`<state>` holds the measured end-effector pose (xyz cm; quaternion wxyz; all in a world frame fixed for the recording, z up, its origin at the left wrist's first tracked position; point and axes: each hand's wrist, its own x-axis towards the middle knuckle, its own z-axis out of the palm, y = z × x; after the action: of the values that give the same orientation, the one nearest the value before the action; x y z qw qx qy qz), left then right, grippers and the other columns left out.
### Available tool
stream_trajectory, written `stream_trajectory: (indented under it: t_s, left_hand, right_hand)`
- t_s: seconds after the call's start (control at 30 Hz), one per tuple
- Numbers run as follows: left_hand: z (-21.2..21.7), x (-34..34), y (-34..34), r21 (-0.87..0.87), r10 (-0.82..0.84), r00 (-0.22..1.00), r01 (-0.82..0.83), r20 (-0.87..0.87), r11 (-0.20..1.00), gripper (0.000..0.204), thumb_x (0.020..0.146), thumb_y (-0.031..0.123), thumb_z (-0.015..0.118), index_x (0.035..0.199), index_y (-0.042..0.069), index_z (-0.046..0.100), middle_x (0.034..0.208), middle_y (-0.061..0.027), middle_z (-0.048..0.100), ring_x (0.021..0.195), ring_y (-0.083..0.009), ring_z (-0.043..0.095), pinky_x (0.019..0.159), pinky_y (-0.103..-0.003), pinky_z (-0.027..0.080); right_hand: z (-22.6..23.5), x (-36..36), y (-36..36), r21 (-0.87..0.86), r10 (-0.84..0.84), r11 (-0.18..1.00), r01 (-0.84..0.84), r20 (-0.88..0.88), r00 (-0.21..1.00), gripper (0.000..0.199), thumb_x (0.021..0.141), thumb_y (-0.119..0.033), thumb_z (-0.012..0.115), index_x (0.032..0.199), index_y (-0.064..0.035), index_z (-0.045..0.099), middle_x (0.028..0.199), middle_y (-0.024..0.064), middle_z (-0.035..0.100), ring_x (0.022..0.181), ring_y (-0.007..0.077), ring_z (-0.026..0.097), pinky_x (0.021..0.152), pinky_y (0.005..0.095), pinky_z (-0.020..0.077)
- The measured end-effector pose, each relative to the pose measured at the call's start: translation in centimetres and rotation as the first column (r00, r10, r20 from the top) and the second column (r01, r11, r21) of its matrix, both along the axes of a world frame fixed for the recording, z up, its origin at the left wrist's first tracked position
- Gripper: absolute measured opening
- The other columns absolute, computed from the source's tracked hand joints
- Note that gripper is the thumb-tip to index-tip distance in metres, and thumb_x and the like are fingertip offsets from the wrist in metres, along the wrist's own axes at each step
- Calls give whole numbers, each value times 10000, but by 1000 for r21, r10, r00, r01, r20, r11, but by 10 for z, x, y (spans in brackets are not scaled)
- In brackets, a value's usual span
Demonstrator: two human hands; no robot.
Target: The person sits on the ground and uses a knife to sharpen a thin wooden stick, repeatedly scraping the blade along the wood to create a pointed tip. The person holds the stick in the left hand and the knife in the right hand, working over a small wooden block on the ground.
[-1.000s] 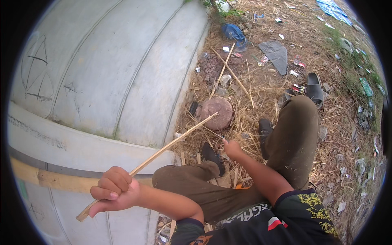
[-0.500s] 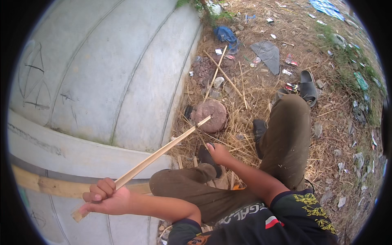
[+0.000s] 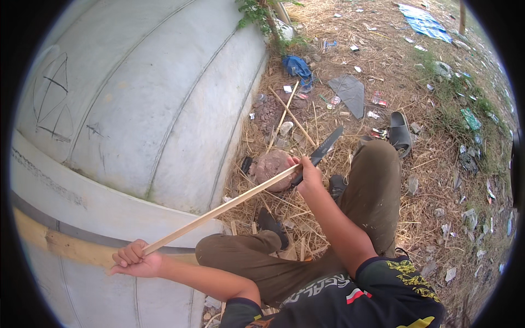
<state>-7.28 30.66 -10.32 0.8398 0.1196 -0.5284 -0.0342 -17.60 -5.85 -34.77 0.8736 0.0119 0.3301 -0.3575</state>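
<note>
My left hand grips the near end of a long thin wooden stick, which slants up and to the right toward a round stone on the ground. My right hand holds a dark-bladed knife at the far tip of the stick, with the blade pointing up and to the right. I sit on straw-covered ground with my knees bent, in olive trousers.
A large grey concrete tank fills the left side. Loose sticks, a blue cloth, a grey sheet, a black sandal and scattered litter lie on the dry straw.
My right hand has risen from the ground and now holds a knife at the stick's far tip. My left hand with the stick has lowered slightly.
</note>
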Motion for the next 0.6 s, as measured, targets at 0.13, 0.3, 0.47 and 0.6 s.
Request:
stream_trajectory:
  t_s: [0.13,0.3,0.47,0.6]
  left_hand:
    - [-42,35,-47,274,529,709,-453,-467,849,525,978,581,522,961,60,591,742,6,460,704,-128,463,769,-338,421]
    - [-116,103,-37,964,848,513,130,135,-232,597,965,607,506,1092,43,653,1038,-81,685,925,-186,625,824,-431,463]
    - [-64,7,-143,660,357,564,-538,744,-525,551,973,512,560,1067,-17,681,948,-134,718,911,-208,677,828,-340,510]
    - [12,-74,-229,670,386,700,-704,601,234,539,953,463,644,1236,5,618,1107,-138,686,1038,-214,645,911,-370,478]
  right_hand:
    - [46,-30,-61,255,-172,962,99,281,944,159,822,-3,547,955,-6,459,874,93,529,666,203,525,713,423,525]
    - [129,-57,-110,80,-254,965,250,519,816,118,738,-60,571,793,-54,467,739,73,499,660,210,483,777,394,433]
    - [183,-69,-108,-556,292,826,96,567,770,129,768,-90,566,840,-34,475,765,66,510,711,184,499,847,386,432]
    - [178,-63,-85,-756,626,646,-103,447,639,96,773,-95,570,832,-45,513,782,88,555,725,193,516,881,394,430]
